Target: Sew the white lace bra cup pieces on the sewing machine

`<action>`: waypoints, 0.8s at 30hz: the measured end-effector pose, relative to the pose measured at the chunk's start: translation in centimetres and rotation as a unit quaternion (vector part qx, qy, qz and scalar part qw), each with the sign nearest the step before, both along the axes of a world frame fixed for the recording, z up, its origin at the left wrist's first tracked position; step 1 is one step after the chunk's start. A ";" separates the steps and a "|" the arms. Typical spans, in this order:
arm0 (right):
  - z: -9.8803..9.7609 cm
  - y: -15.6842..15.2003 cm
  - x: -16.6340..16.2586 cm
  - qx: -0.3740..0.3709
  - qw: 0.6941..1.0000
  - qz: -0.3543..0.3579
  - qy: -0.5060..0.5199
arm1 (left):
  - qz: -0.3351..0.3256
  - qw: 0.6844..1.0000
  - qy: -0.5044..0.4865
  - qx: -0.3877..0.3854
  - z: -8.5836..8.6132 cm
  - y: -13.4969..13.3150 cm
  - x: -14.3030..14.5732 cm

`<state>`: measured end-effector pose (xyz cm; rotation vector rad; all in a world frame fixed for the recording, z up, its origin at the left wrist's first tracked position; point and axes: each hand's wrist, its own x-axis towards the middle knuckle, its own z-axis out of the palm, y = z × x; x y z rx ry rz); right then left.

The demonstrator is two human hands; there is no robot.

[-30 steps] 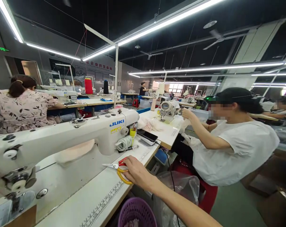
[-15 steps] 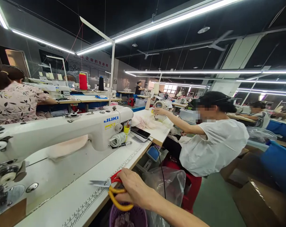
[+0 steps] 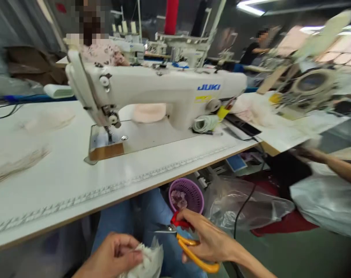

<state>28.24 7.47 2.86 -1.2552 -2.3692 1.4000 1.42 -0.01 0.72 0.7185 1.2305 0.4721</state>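
Wall [image 3: 150,17] dark grey, blurred. Strip light [image 3: 251,9] lit, upper right. Windows [image 3: 342,50] bright, far right. Floor [image 3: 280,255] grey-green. White counter [image 3: 62,177] across foreground, wood-toned along front.

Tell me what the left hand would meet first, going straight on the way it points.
Past the pale cloth it holds, the left hand would likely meet the scissors in the right hand first; from this one view, it is unclear whether they sit at the same depth.

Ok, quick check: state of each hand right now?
Left hand: closed, holding bunched white cloth.
Right hand: closed around the handles of scissors.
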 end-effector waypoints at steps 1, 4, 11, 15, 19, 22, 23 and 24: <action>-0.3 0.1 -0.3 -0.019 1.000 0.018 -0.006 | 0.008 0.999 -0.029 0.014 0.2 -0.3 -0.2; -1.0 0.1 -1.1 -0.042 0.997 0.064 -0.012 | 0.023 0.998 -0.053 0.016 0.7 -0.1 -0.4; -1.5 0.0 -1.5 -0.014 0.995 0.097 -0.014 | 0.011 0.999 -0.016 0.035 -0.1 0.0 -0.4; -1.2 0.2 -1.6 0.002 0.995 0.102 -0.021 | 0.005 0.999 0.024 0.040 -0.6 0.0 -0.1; -1.1 0.2 -1.9 0.008 0.994 0.110 -0.018 | 0.008 0.998 0.036 0.042 -0.6 -0.1 0.0; -1.1 0.2 -2.0 0.010 0.994 0.112 -0.005 | 0.023 0.998 0.044 0.040 -0.8 -0.2 0.0; -1.1 0.2 -1.9 0.007 0.994 0.110 -0.003 | 0.026 0.998 0.045 0.039 -1.0 -0.3 -0.1; -1.1 0.2 -2.0 -0.002 0.995 0.102 -0.005 | 0.028 0.998 0.046 0.038 -1.1 -0.3 -0.1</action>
